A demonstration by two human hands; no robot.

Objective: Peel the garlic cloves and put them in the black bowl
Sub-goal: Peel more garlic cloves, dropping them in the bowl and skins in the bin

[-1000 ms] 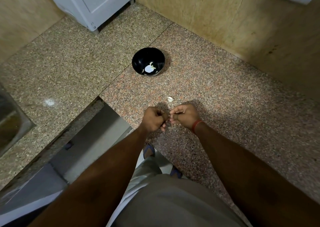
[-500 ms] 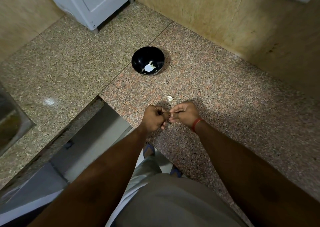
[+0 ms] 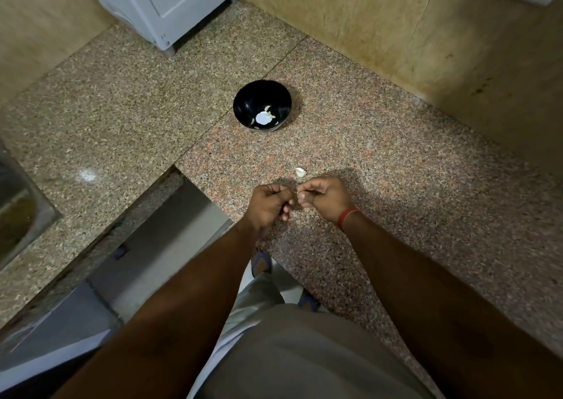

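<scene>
Near the bench's [image 3: 396, 161] front edge, the left hand [image 3: 269, 205] and right hand [image 3: 326, 197] meet fingertip to fingertip, pinching a mostly hidden garlic clove [image 3: 297, 192]. Just beyond lies a loose clove [image 3: 300, 172]. Farther back, at mid-bench, stands the black bowl [image 3: 262, 104] with pale pieces inside.

We see bare forearms with no sleeves, a thin red band [image 3: 347, 216] around the right wrist, a khaki-grey garment [image 3: 304, 356] over the torso (light trousers below) and blue sandals [image 3: 261, 263].
</scene>
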